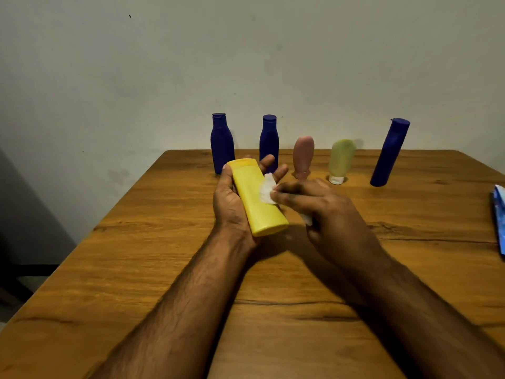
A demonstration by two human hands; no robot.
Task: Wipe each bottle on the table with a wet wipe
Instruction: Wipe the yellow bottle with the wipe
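Note:
My left hand [232, 203] holds a yellow bottle [254, 198] above the table, thumb on its left side and fingers behind it. My right hand [319, 209] pinches a white wet wipe [267, 188] and presses it against the bottle's right side. Along the far edge of the wooden table [164, 269] stand two dark blue bottles [222, 143] [269, 140], a pink tube [302, 155] and a pale green tube [341, 160] on their caps, and a tall dark blue bottle [389, 153].
A blue wipe packet [499, 214] lies at the table's right edge, partly cut off by the frame. A plain wall rises right behind the row of bottles. The table's left edge drops to a dark floor.

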